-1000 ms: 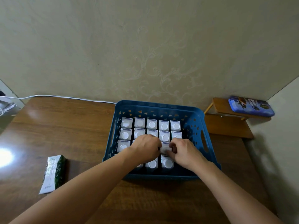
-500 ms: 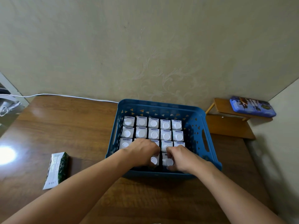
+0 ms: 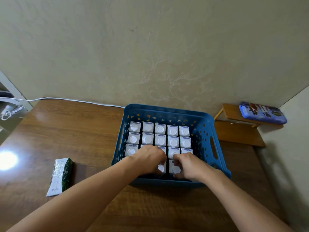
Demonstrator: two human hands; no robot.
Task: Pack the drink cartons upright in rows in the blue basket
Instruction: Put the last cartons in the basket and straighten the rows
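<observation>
The blue basket stands on the wooden table against the wall, holding several upright drink cartons with white round caps, set in rows. Both my hands reach into its near rows. My left hand has its fingers curled over a carton in the front row. My right hand has curled fingers round the neighbouring front-row carton. The cartons under my hands are partly hidden. One more carton, green and white, lies on its side on the table to the left.
A white cable runs along the table's back edge. To the right a small wooden shelf carries a blue tin. A bright light glare sits on the table at far left.
Both hands have drawn back from the third row toward the front row of cartons. The view has shifted slightly.
</observation>
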